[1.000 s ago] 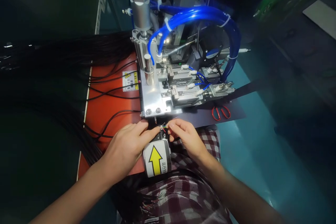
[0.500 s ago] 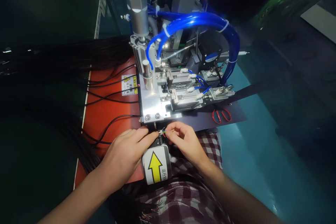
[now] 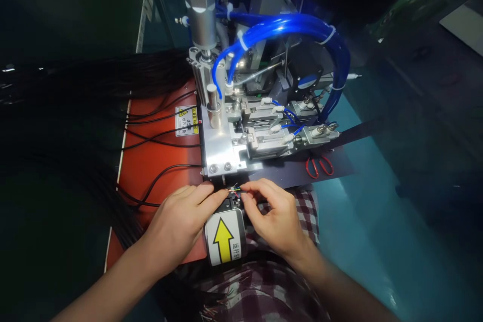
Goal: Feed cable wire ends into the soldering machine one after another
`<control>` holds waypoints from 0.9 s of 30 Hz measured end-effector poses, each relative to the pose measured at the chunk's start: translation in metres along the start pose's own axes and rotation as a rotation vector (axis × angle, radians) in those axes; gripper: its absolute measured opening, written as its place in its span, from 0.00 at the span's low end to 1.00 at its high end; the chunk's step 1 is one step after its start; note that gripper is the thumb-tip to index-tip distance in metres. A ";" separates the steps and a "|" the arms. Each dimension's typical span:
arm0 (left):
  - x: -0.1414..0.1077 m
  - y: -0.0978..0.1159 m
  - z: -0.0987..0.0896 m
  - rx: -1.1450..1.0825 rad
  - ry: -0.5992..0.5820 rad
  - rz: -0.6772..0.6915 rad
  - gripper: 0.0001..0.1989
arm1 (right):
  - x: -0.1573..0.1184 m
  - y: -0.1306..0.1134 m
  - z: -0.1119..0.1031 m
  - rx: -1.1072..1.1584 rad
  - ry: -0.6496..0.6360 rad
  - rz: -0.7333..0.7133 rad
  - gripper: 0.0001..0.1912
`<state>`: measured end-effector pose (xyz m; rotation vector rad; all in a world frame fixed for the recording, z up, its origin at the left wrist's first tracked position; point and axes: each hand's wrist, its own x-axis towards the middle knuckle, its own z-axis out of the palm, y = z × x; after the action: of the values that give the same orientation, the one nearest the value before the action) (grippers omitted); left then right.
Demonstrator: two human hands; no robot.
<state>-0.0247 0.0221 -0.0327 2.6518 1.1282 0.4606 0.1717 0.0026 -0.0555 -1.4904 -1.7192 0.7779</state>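
The short fan of thin, multicoloured wires (image 3: 235, 190) sits between the two hands' fingertips, just above a black metal fixture. At its near end on the left, the thumb tip of the left hand (image 3: 184, 216) presses in at the root of the wires, fingers curled forward; whether they pinch from beneath is hidden. On its other side, the thumb and forefinger of the right hand (image 3: 277, 216) come close together at the wire tips, though I cannot tell whether they clamp one. Just below the grip is a white label with a yellow arrow (image 3: 224, 240); beyond it stands a shiny silver metal plate (image 3: 221, 153). Red-handled scissors (image 3: 312, 168) lie farther off, beyond the right hand.
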 end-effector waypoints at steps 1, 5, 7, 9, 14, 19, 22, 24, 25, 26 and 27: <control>0.000 0.000 0.000 0.002 0.001 -0.001 0.16 | -0.001 0.000 0.000 -0.035 0.007 -0.027 0.06; 0.000 0.000 0.000 0.003 0.003 0.001 0.16 | -0.003 0.000 -0.001 -0.118 0.024 -0.108 0.07; 0.000 0.000 0.000 0.001 0.001 0.000 0.16 | -0.005 0.000 -0.001 -0.126 0.026 -0.123 0.07; 0.000 0.000 -0.001 -0.001 0.004 -0.001 0.16 | -0.007 0.000 0.000 -0.125 0.034 -0.130 0.08; 0.000 0.001 0.000 -0.012 0.007 -0.006 0.16 | -0.009 0.001 0.002 -0.056 0.049 -0.113 0.08; 0.001 0.001 0.001 -0.015 0.001 -0.010 0.16 | -0.008 0.003 0.003 0.004 0.065 -0.007 0.08; 0.000 0.000 0.000 -0.013 -0.007 -0.013 0.16 | -0.009 0.004 0.003 0.006 0.061 0.001 0.08; 0.000 0.001 0.000 -0.011 -0.006 -0.012 0.15 | -0.010 0.003 0.003 0.003 0.053 -0.008 0.08; 0.000 0.001 0.000 -0.011 -0.003 -0.010 0.15 | -0.010 0.003 0.003 -0.003 0.049 -0.018 0.08; 0.000 0.001 0.000 -0.010 0.000 -0.009 0.15 | -0.011 0.003 0.003 -0.011 0.047 -0.031 0.08; 0.000 0.001 -0.001 -0.009 0.005 -0.008 0.15 | -0.011 0.003 0.003 -0.021 0.045 -0.049 0.08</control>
<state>-0.0246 0.0215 -0.0320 2.6387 1.1345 0.4707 0.1713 -0.0080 -0.0611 -1.4639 -1.7290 0.6978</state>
